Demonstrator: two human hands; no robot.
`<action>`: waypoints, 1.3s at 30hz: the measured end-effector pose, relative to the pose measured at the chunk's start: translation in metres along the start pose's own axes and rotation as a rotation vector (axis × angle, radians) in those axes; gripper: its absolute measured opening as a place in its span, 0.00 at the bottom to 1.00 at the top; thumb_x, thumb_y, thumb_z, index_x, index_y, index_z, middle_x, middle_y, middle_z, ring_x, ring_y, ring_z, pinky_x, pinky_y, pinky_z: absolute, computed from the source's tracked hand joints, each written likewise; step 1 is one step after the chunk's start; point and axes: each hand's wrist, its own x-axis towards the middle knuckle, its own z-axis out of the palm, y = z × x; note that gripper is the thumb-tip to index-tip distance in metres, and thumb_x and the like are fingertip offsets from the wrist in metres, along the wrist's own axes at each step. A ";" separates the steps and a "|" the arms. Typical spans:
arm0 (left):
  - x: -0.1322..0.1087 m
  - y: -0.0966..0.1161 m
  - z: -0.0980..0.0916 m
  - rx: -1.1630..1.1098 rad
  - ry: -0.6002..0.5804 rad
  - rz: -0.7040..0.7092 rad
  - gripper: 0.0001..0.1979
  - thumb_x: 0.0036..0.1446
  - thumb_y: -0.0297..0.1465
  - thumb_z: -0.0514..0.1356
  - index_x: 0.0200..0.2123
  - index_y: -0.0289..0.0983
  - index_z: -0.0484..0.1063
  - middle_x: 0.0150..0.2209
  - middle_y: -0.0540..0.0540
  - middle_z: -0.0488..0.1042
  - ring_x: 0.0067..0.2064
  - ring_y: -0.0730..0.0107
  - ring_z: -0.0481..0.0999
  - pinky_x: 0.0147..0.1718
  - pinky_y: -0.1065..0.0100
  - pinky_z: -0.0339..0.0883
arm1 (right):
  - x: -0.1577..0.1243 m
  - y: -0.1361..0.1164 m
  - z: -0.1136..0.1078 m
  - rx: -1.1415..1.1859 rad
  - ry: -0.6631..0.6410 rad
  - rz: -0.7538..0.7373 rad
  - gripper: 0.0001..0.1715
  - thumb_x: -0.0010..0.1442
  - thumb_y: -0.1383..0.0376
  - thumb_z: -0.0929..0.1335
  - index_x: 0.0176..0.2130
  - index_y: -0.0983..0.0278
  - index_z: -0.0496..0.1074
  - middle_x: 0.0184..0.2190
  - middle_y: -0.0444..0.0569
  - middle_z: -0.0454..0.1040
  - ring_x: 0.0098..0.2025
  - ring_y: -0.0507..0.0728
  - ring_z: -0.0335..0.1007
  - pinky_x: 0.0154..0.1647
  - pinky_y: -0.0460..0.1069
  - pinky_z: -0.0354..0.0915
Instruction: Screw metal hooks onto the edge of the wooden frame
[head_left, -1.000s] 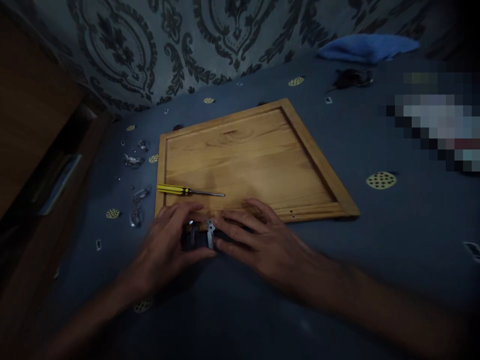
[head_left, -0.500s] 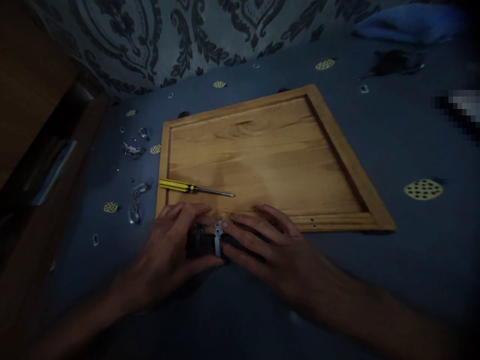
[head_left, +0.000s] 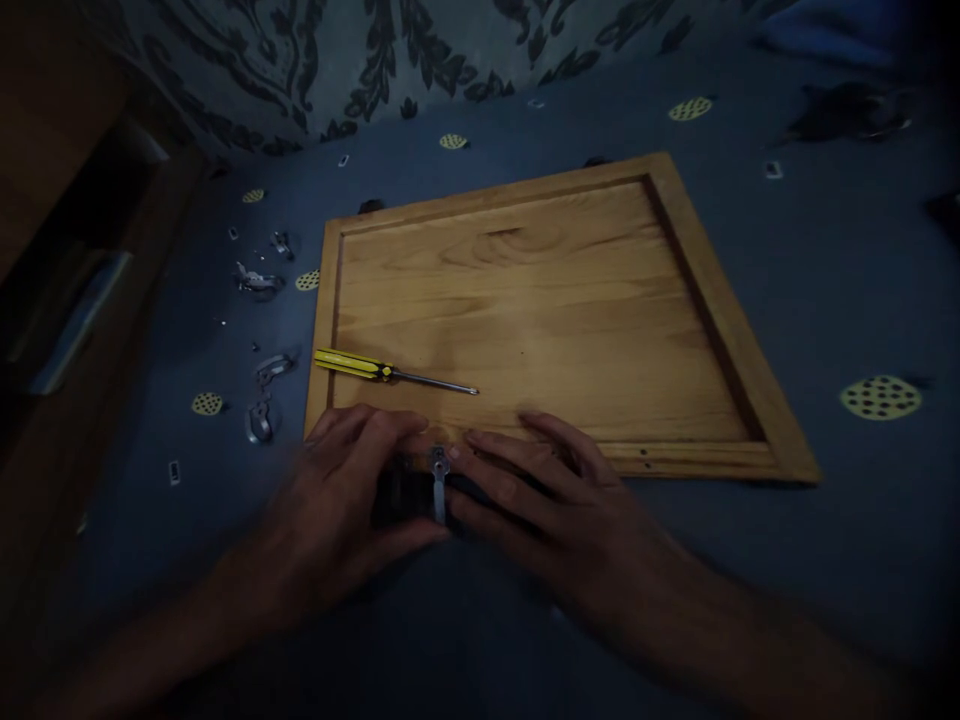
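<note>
A silvery metal handle (head_left: 439, 488), with a small plate at one end and a curved bar, sits at the near edge of a framed wooden panel (head_left: 517, 330). My left hand (head_left: 341, 490) is curled about it, thumb by the bar's lower end and fingers over the panel's edge. From the other side, my right hand (head_left: 547, 490) has its index finger at the plate and its thumb beside the bar; the remaining fingers rest on the panel. Just beyond my left hand, a yellow-handled screwdriver (head_left: 394, 372) lies across the panel. Shadow hides part of the handle.
Several loose metal fittings (head_left: 259, 280) and small screws lie on the blue patterned cloth (head_left: 750, 250) left of the panel. Two dark holes (head_left: 643, 458) mark the near rail. A wooden cabinet (head_left: 60, 130) stands at left; a dark object (head_left: 847, 112) lies far right.
The view has shifted slightly, so the panel looks a little larger. Both hands stay around the metal handle in nearly the same pose. The screwdriver has not moved on the panel.
</note>
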 end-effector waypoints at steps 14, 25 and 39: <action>0.001 0.001 -0.001 0.020 0.001 0.007 0.30 0.55 0.41 0.73 0.55 0.46 0.63 0.48 0.48 0.77 0.49 0.55 0.77 0.45 0.57 0.74 | 0.001 -0.001 0.000 0.044 0.005 0.019 0.19 0.76 0.66 0.59 0.56 0.59 0.75 0.59 0.47 0.77 0.65 0.59 0.66 0.73 0.64 0.50; 0.002 0.000 -0.003 0.010 0.013 0.010 0.28 0.55 0.40 0.73 0.54 0.45 0.64 0.48 0.47 0.78 0.49 0.54 0.78 0.44 0.57 0.74 | 0.005 -0.003 0.000 0.022 -0.014 0.030 0.18 0.76 0.67 0.60 0.55 0.59 0.75 0.58 0.51 0.78 0.64 0.62 0.67 0.67 0.68 0.58; 0.009 -0.028 -0.052 -0.252 0.230 -0.162 0.21 0.62 0.43 0.67 0.54 0.43 0.70 0.45 0.46 0.82 0.48 0.58 0.81 0.45 0.61 0.74 | -0.002 0.003 0.013 -0.048 0.076 -0.041 0.17 0.72 0.66 0.63 0.56 0.58 0.75 0.58 0.50 0.78 0.63 0.60 0.66 0.65 0.65 0.58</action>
